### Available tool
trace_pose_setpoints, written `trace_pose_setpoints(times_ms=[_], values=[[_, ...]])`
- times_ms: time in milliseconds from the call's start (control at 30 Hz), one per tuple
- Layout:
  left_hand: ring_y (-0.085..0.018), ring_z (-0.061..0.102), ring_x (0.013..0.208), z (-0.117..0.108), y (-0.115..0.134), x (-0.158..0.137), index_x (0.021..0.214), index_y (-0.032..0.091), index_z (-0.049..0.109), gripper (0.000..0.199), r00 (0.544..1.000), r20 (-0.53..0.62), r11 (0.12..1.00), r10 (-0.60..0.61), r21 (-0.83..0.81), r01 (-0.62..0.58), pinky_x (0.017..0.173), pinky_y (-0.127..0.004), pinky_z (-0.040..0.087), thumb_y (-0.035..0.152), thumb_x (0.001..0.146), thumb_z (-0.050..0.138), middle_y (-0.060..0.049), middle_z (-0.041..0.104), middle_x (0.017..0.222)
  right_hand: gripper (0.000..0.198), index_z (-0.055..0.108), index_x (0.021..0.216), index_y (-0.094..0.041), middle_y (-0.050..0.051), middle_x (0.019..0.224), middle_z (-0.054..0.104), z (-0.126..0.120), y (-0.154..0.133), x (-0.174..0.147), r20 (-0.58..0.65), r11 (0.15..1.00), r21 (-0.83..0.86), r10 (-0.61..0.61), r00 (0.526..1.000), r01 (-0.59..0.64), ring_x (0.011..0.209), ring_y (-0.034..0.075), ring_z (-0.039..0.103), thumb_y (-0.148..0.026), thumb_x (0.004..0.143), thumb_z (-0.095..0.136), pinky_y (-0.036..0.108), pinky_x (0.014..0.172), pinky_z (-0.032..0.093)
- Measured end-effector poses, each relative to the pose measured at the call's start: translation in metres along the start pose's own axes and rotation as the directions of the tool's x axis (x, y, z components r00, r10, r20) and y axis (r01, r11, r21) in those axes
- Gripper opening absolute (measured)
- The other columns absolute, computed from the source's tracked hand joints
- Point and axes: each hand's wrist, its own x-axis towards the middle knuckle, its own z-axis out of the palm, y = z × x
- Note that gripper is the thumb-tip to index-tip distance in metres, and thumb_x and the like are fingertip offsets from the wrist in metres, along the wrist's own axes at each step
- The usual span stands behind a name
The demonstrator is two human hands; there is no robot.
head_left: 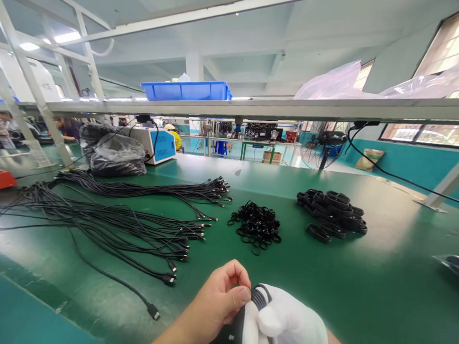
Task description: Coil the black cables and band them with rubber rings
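Note:
A coiled black cable (258,297) is held between my two hands over the front of the green bench. My right hand (291,320), in a white glove, wraps its fingers round the coil. Bare, my left hand (222,297) pinches the coil's far end between thumb and fingers; whether a band is in that pinch I cannot make out. Beyond the hands lies a heap of small black rubber bands (257,225). To its right is a pile of coiled cables (334,213). Loose straight cables (141,230) with metal plugs spread out on the left.
A green-topped bench (354,283) fills the foreground. At its back stand plastic-wrapped goods (116,153) and a blue-and-white machine (163,144). An overhead shelf (265,108) carries a blue tray (187,91). A bagged item (458,267) lies at the right edge.

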Motion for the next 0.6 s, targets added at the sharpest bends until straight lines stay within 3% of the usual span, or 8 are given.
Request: trace_pose_setpoints(times_ms=[67,200,367,467,600], values=[[-0.004,0.025,0.046,0.007,0.000,0.000,0.076,0.019,0.046,0.041,0.997,-0.048,0.998,0.066,0.014,-0.066,0.042,-0.017,0.018,0.051,0.068,0.070,0.009,0.039,0.059,0.039,0.070,0.073,-0.004,0.007,0.053,0.064,0.000,-0.003,-0.001,-0.002,1.000,-0.015,-0.007,1.000,0.007,0.050,0.015,0.061,-0.040,0.057,0.070,0.021,0.048,0.047],[-0.006,0.032,0.051,0.022,0.014,-0.007,0.083,0.019,0.047,0.029,0.996,-0.084,0.987,0.032,0.158,-0.019,0.047,-0.017,0.026,0.043,0.077,0.062,0.008,0.042,0.061,0.036,0.071,0.070,-0.003,0.007,0.054,0.063,0.001,-0.012,-0.006,-0.046,0.995,-0.066,-0.073,0.996,0.069,0.050,0.014,0.060,-0.038,0.058,0.070,0.021,0.047,0.045],[-0.010,0.042,0.061,0.033,0.022,-0.022,0.079,0.017,0.048,0.015,0.979,-0.170,0.890,0.114,0.456,-0.025,0.059,-0.021,0.037,0.021,0.072,0.061,0.003,0.048,0.070,0.038,0.068,0.069,-0.009,-0.001,0.060,0.061,0.010,-0.028,-0.014,-0.064,0.941,-0.339,-0.039,0.997,0.015,0.063,0.012,0.058,-0.041,0.052,0.079,0.021,0.060,0.046],[-0.010,0.044,0.059,0.035,0.012,-0.026,0.074,0.018,0.048,0.010,0.947,-0.210,0.854,0.241,0.510,-0.104,0.056,-0.022,0.038,0.021,0.072,0.058,0.002,0.048,0.070,0.031,0.066,0.084,-0.012,-0.001,0.076,0.064,0.023,-0.044,-0.021,-0.092,0.881,-0.462,0.071,0.993,-0.106,0.080,0.015,0.059,-0.036,0.066,0.074,0.026,0.074,0.047],[-0.010,0.046,0.058,0.035,-0.003,-0.030,0.079,0.019,0.053,0.007,0.899,-0.274,0.847,0.343,0.505,-0.169,0.055,-0.021,0.040,0.020,0.073,0.056,0.001,0.050,0.074,0.032,0.056,0.109,-0.014,0.006,0.106,0.060,0.041,-0.061,-0.032,-0.103,0.821,-0.531,0.186,0.977,-0.212,0.091,0.018,0.059,-0.036,0.087,0.054,0.037,0.079,0.050]])
